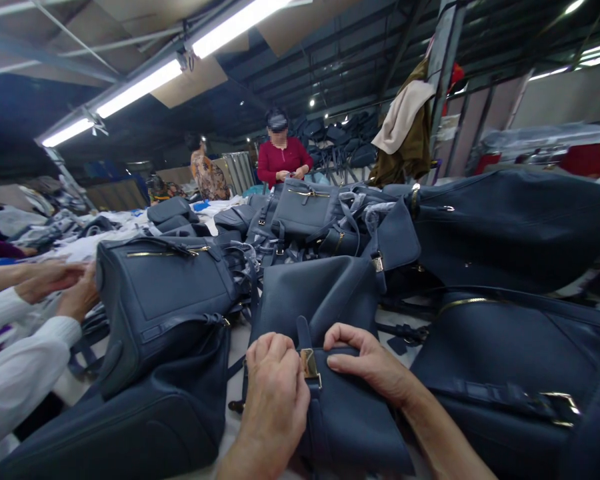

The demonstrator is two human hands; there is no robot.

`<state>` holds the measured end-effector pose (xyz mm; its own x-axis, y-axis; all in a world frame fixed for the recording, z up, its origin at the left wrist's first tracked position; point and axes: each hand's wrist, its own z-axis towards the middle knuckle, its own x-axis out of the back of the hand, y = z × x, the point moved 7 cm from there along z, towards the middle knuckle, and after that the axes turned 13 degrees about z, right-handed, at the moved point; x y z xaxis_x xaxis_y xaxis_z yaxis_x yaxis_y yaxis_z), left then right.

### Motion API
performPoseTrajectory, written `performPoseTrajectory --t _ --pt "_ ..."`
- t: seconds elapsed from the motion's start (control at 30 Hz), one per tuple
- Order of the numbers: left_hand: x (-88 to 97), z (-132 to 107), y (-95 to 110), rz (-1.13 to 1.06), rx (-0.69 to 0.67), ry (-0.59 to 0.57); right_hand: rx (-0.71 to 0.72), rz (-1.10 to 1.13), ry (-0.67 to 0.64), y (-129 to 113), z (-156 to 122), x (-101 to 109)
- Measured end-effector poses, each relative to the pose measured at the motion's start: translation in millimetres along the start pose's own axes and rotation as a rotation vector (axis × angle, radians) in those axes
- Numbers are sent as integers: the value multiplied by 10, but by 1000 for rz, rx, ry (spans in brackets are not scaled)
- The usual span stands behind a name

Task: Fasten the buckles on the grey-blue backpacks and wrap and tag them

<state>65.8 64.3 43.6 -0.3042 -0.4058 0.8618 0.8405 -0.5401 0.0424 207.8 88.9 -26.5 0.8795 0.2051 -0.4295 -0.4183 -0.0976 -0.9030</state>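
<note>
A dark blue leather backpack [320, 287] lies in front of me, its flap [350, 420] toward me. A gold buckle [310, 365] with a strap tip [304, 331] sits at the flap's edge, between my hands. Curled against the buckle's left side, the fingers of my left hand [275, 393] close on the flap's edge; the thumb is hidden. On the other side, my right hand [365, 360] pinches the same edge between thumb and bent fingers.
Similar bags lie close by: one at left [175, 280], one at right [500, 353], a large one [510, 227] behind it, and a heap [305, 210] beyond. A co-worker's hands [75, 287] reach in at left. A person in red [284, 157] stands across the table.
</note>
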Motion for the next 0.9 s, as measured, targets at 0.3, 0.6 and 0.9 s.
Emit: performPoseTrajectory --t 0.3,0.6,0.9 --pt "142 81 -286 -41 85 50 -44 57 -10 5 -12 -27" --pt "95 74 -173 -116 141 -71 20 -28 -23 -72 -55 -51" --pt "-102 233 -158 -718 111 -567 -16 20 -57 -97 -121 -130"
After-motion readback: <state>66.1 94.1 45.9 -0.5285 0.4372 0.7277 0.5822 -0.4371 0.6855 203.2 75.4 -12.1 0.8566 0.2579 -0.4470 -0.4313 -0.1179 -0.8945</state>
